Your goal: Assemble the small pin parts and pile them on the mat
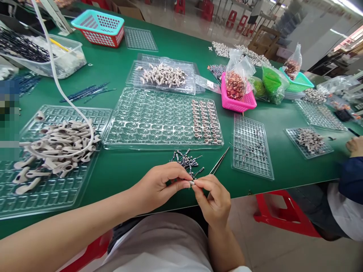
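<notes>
My left hand (163, 184) and my right hand (214, 200) meet at the table's front edge, both with pinched fingers. Between the fingertips is a small whitish earbud shell (192, 183), mostly covered. Metal tweezers (219, 162) stick out past my right hand, tips pointing away; whether the palm grips them I cannot tell. Just beyond the fingers lies a loose pile of small dark wired parts (187, 160). Farther off, a clear moulded tray (147, 121) carries rows of earbud pieces (204, 121) at its right end.
At left, a heap of whitish earbud shells (65, 145) covers a tray, with a white cable (53, 71) looping over it. A pink basket (238, 104) holds bagged copper-coloured parts. A smaller tray (252, 147) stands at right. Another person's hand (356, 145) rests at the far right.
</notes>
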`<state>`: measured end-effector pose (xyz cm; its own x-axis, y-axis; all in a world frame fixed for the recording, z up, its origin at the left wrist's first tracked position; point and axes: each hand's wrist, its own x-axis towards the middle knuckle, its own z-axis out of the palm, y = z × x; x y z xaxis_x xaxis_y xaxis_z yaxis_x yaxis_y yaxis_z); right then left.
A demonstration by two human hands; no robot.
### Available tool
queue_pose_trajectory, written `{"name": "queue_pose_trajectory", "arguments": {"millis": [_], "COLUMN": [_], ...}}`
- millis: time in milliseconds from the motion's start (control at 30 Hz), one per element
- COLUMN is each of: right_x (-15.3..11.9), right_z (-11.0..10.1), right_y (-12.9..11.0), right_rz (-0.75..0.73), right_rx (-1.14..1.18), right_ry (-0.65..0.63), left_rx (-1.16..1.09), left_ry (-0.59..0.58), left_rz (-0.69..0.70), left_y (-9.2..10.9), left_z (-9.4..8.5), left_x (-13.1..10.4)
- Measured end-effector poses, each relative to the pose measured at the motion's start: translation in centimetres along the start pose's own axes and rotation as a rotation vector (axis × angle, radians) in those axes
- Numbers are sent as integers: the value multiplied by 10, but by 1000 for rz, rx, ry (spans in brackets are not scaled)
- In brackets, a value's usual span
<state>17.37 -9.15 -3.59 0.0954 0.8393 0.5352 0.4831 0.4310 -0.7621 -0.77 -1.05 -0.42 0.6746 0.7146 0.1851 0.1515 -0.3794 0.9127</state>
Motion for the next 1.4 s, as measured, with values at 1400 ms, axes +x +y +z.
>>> {"name": "queue_pose_trajectory", "arguments": {"millis": [1400], "right_x": [-3], "right_z": [-2], "right_y": [6], "right_rz": [-7], "right_rx": [21], "right_ry": [-80], "left_rx": [847], "left_ry": [-36], "left_rz": [-67], "left_y": [-1], "left_z": [-51], "left_x": [61]}}
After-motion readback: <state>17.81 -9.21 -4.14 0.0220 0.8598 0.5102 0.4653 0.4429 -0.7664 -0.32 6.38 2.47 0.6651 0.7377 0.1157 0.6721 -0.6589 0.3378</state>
